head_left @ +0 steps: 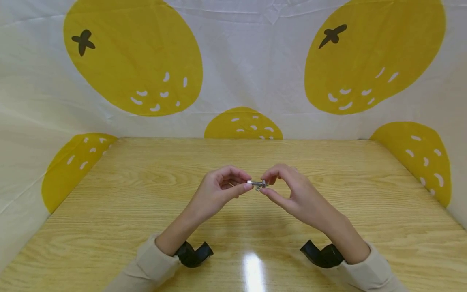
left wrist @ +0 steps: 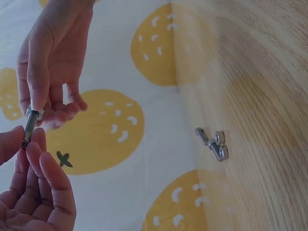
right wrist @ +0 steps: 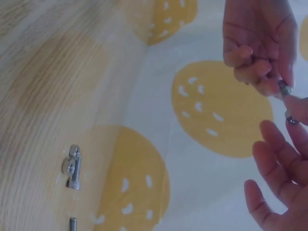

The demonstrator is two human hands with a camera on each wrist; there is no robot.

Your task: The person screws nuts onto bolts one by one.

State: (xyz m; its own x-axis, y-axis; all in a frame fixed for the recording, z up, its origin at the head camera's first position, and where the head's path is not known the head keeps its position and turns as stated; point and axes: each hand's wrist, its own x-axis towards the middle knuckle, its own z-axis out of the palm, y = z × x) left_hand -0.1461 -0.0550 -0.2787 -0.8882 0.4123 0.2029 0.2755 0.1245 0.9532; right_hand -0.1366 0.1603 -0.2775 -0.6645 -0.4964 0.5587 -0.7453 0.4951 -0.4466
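Silver metal bolt (head_left: 257,183) held aloft over pale wood-grain table (head_left: 109,243).
Pinched by the left hand (head_left: 214,195) at nine o'clock, by the right hand (head_left: 300,198) at three around a silver hexagonal nut (head_left: 264,184), apparently for steadiness; loose silver bolts and nuts (left wrist: 211,143) below, at six.

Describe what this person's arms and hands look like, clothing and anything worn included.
The left hand and right hand are bare, with no gloves showing. Plain beige long sleeves cover the forearms: left sleeve, right sleeve. By each cuff, a curved black piece juts inward: left piece, right piece. No cables or markings show.
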